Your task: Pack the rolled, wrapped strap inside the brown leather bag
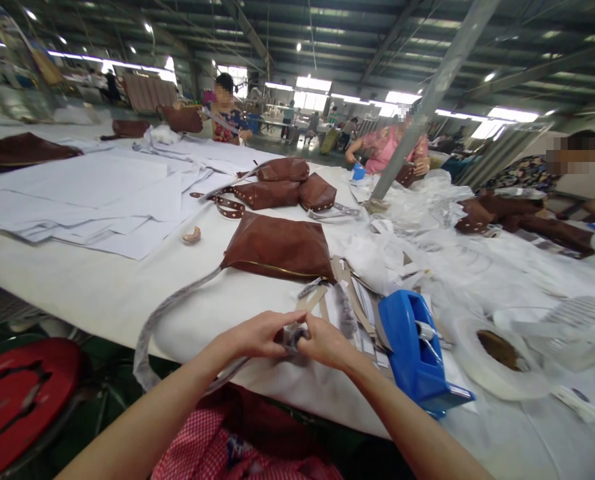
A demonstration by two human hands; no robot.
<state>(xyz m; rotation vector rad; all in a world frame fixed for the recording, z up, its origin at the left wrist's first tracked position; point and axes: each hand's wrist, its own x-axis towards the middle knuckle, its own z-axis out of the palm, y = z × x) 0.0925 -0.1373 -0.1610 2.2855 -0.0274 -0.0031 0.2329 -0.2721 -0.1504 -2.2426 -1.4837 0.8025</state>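
Together, left hand (257, 337) and right hand (327, 343), fingers pinched shut on grey strap (175, 301), brown bag (280, 248) beyond fingertips, blue tape dispenser (412, 347) just right.

We see a big factory hall: metal truss ceiling (357, 40) with strip lights (97, 61), bright windows (312, 83) at back, slanted grey pillar (427, 100), long white worktable (77, 287), red stool (22, 393) lower left.

Both bare forearms (177, 393) reach forward, converging; left hand (257, 337) and right hand (327, 343) meet, fingertips pinched closed.
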